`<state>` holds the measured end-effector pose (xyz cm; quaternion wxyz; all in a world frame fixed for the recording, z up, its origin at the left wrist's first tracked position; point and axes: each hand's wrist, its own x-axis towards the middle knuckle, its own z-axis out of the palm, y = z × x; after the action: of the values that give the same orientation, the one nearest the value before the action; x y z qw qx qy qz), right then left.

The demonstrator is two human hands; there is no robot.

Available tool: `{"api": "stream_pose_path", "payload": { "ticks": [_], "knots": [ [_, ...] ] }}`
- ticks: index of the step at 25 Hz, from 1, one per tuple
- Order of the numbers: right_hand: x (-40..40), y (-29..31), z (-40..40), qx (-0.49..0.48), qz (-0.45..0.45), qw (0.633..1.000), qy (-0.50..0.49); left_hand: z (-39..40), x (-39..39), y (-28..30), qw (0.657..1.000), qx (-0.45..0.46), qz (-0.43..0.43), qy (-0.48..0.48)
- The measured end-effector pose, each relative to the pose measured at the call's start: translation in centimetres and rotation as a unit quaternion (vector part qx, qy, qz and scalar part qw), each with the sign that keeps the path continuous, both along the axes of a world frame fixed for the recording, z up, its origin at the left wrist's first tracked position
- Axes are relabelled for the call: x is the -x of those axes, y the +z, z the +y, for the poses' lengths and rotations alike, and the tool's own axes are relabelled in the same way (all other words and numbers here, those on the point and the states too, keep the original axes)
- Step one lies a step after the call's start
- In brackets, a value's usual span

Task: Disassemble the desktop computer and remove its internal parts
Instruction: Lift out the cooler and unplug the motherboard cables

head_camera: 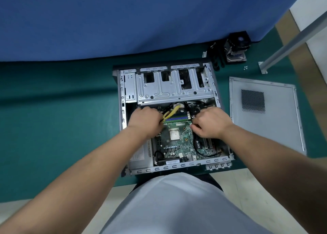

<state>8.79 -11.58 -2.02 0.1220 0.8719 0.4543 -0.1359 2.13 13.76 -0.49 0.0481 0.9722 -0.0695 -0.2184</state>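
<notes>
Two hands at work inside one opened desktop case (122, 99), which lies on its side on the green table mat (53, 109), open face up, just beyond my torso.

Item 1: left hand (145, 119), over the left part of the motherboard (175, 145), fingers curled down around a bundle of yellow cables (170, 113) that loops up from the memory slot area. I read it as gripping the bundle; the fingertips themselves are hidden.

Item 2: right hand (210, 122), over the right part of the board, fingers curled with thumb and forefinger drawn together near the board's edge beside the memory slots (177, 118). I cannot tell what, if anything, it pinches.

Item 3: motherboard, green, seated in the case, bare square processor (174, 134) at its middle between the two wrists.

Item 4: black cable (203, 154), looping across the lower right of the board.

Item 5: power supply (139, 155), grey box, lower left corner of the case, partly under my left forearm.

Item 6: drive cage (169, 90), bare metal, far end of the case.

Item 7: side panel (276, 127), grey with vent grille, flat on the mat just right of the case.

Item 8: cooler with fan (237, 46), set with loose black cables beyond the case's far right corner.

Item 9: small screws (245, 67), right of the cooler.
</notes>
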Motion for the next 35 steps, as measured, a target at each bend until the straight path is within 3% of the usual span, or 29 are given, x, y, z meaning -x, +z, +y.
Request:
{"api": "stream_pose_path", "payload": {
  "ticks": [8,14,18,22,27,32,35],
  "knots": [
    [0.3,-1.0,0.6,0.065,-0.002,0.998,-0.026,5.5,4.8,0.2,0.979,0.069,-0.176,0.081],
    [-0.6,-2.4,5.8,0.101,0.089,0.977,-0.166,5.5,8.2,-2.6,0.941,0.214,-0.194,0.179],
    [-0.7,-3.2,6.7,0.112,0.111,0.960,-0.231,5.2,8.5,-3.7,0.932,0.221,-0.210,0.198],
    [1.1,-3.6,6.7,0.022,0.118,0.962,-0.246,5.5,8.3,-3.9,0.930,0.227,-0.211,0.199],
    [3.8,-2.8,7.8,-0.149,0.164,0.959,-0.176,5.4,8.4,-3.7,0.934,0.216,-0.216,0.184],
    [5.2,-1.1,7.5,-0.265,0.171,0.930,-0.191,5.5,7.7,-2.9,0.959,0.153,-0.207,0.123],
    [4.4,0.7,7.8,-0.325,0.241,0.886,-0.224,5.2,6.5,-1.9,0.971,0.133,-0.184,0.082]
  ]
}}
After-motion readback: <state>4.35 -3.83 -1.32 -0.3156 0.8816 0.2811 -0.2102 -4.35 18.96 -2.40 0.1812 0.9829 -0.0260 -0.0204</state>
